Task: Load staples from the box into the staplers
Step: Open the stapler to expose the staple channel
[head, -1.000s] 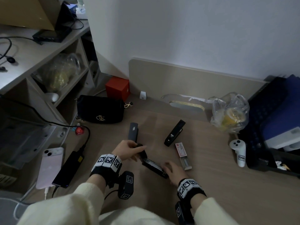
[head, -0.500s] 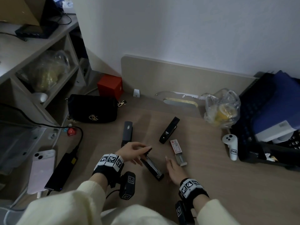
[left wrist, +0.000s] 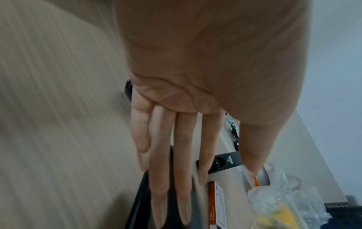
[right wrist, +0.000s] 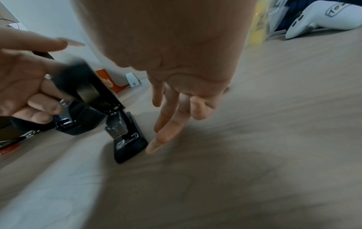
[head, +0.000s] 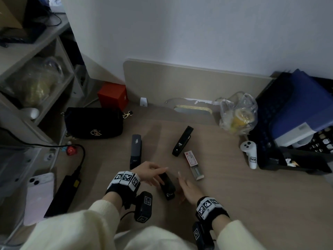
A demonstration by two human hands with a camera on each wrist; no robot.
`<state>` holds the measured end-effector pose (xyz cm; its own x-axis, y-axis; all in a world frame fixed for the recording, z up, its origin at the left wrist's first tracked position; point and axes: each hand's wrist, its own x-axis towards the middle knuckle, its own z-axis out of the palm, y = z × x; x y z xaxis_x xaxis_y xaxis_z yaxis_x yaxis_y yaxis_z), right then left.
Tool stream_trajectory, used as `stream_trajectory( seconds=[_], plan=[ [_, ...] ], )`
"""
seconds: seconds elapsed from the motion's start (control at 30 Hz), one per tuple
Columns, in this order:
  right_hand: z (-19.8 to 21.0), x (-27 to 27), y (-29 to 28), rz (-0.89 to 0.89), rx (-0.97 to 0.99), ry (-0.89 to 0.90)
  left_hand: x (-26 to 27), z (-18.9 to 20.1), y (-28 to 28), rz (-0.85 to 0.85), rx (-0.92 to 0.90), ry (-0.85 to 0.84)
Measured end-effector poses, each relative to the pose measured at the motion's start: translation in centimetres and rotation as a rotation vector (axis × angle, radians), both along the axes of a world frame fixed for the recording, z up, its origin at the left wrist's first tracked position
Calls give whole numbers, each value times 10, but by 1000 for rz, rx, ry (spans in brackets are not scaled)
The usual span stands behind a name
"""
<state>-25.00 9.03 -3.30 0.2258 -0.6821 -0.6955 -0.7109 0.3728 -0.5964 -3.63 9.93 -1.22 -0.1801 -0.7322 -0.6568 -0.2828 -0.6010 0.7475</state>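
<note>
A black stapler [head: 168, 188] lies near the desk's front edge between my hands. In the right wrist view its top [right wrist: 86, 86] stands tilted above the base [right wrist: 131, 142]. My left hand [head: 153, 175] reaches over it with straight fingers [left wrist: 170, 155] laid along the top. My right hand [head: 186, 186] is just right of the stapler, holding nothing; its loose fingertips [right wrist: 156, 144] touch the desk beside the base. The staple box [head: 191, 158], red and white with its tray slid out, lies beyond my right hand. Farther back lie a second black stapler [head: 182, 141] and a grey stapler [head: 135, 150].
A black handbag [head: 93, 123] and a red box [head: 112, 95] sit at the back left. A plastic bag [head: 237, 112], a white controller [head: 250, 154] and a black crate [head: 270, 114] stand at the right. A phone [head: 38, 195] and a black charger [head: 63, 193] lie at the left.
The stapler, spread long before, now looks folded shorter under my left hand. My right hand has come off the stapler's base and now sits beside it.
</note>
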Motion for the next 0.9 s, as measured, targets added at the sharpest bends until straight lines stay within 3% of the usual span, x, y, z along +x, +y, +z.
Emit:
stream_trajectory(
  seconds=[0.23, 0.7, 0.9],
  plan=[
    [-11, 10, 4, 114, -48, -83, 7, -12, -2, -5, -1, -96],
    [-30, 20, -12, 359, -139, -31, 18, -20, -4, 64, -13, -181],
    [-19, 21, -23, 554, -356, 13, 14, -18, -3, 69, -7, -172]
  ],
)
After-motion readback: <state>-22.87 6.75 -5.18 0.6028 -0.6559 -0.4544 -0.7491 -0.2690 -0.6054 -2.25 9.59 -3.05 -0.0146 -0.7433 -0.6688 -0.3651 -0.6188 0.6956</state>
